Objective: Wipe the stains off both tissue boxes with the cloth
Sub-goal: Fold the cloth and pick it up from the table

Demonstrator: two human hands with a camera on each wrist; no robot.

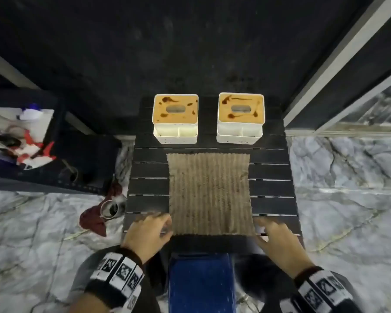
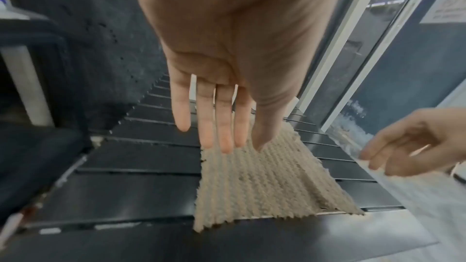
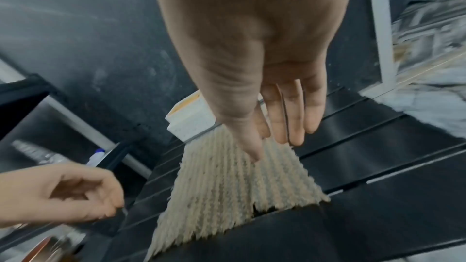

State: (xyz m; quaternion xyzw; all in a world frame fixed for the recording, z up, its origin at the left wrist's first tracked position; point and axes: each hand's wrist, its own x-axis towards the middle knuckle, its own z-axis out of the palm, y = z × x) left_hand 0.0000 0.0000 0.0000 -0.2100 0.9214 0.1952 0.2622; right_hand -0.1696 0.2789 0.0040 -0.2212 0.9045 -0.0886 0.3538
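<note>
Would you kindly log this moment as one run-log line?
phase: pre-grasp | cloth: flat on table, untouched | left hand: open | right hand: open | both tissue boxes: stained

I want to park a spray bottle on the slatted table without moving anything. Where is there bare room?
Bare slats flank the cloth: between its left edge and the table edge, likewise right. A narrow gap separates the left tissue box and right tissue box. The near corners are crowded by both hands.
</note>
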